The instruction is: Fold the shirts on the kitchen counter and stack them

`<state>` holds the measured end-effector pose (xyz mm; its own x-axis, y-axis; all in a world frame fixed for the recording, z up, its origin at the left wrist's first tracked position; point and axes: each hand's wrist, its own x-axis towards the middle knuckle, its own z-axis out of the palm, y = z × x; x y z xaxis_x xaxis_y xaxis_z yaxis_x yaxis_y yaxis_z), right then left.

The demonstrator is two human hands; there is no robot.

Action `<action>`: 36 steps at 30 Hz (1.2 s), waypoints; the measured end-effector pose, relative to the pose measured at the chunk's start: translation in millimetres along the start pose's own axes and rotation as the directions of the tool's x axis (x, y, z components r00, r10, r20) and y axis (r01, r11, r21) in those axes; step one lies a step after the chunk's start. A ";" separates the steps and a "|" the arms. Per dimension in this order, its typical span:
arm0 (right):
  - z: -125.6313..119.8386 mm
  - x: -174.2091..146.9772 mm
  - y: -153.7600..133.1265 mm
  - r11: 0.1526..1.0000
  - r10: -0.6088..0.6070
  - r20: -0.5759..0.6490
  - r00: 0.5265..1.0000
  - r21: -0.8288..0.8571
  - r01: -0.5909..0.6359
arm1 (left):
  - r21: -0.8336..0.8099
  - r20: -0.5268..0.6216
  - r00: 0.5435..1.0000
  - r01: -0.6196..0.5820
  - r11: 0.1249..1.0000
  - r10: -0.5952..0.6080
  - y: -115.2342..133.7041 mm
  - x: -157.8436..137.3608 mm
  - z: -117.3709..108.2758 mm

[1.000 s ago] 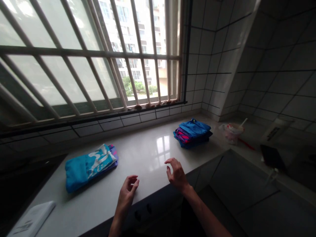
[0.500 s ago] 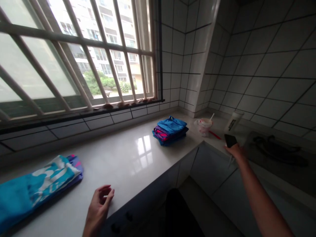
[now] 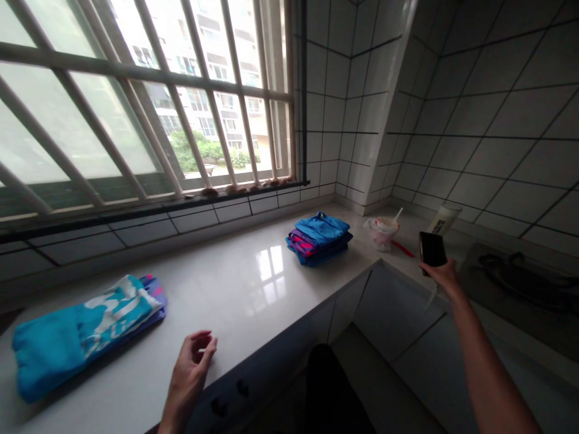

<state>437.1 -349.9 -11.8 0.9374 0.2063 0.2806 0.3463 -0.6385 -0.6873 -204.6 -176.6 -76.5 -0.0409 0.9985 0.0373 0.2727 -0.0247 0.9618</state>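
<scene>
My right hand (image 3: 441, 274) grips a dark smartphone (image 3: 433, 249), held up over the counter beside the stove. A thin pale cord hangs below that hand. At the counter's front edge, my left hand (image 3: 193, 358) holds nothing; its fingers are curled with a gap between thumb and fingertips. To its left lies a folded turquoise garment (image 3: 85, 331) with white print, on top of a purple folded piece (image 3: 158, 295) with pink spots. Farther back sits a stack of folded clothes (image 3: 319, 238) in blue, purple and pink.
A cup in a plastic bag (image 3: 383, 234) with a white straw stands near the corner, beside a red strip (image 3: 402, 249). Behind the phone is a translucent tumbler (image 3: 446, 218). A gas stove (image 3: 520, 277) lies at right. The barred window (image 3: 181, 84) is above the white counter (image 3: 217, 283).
The smartphone has been lifted and tilted more upright in my right hand. The view has shifted slightly left, bringing more of the turquoise garment into sight. My left hand keeps its pose.
</scene>
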 end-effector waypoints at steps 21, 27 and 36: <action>95.9 -363.4 -135.9 0.773 -0.483 0.660 0.575 0.630 -0.075 | 0.065 0.306 0.939 -0.185 0.981 0.157 50.8 -41.5 23.5; 92.4 -365.3 -134.5 0.620 -0.521 0.680 0.516 0.717 -0.318 | -0.323 0.562 0.816 0.065 0.944 0.136 57.1 -52.2 66.2; 96.4 -374.8 -135.9 0.545 -0.540 0.741 0.400 0.670 -0.504 | -0.484 0.534 0.836 0.181 0.856 0.126 23.8 -43.7 82.3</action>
<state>42.3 -268.9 -88.2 0.2154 0.9764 -0.0129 -0.2591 0.0444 -0.9648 -117.2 -216.7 -77.6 0.5134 0.8581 0.0071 -0.2397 0.1354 0.9614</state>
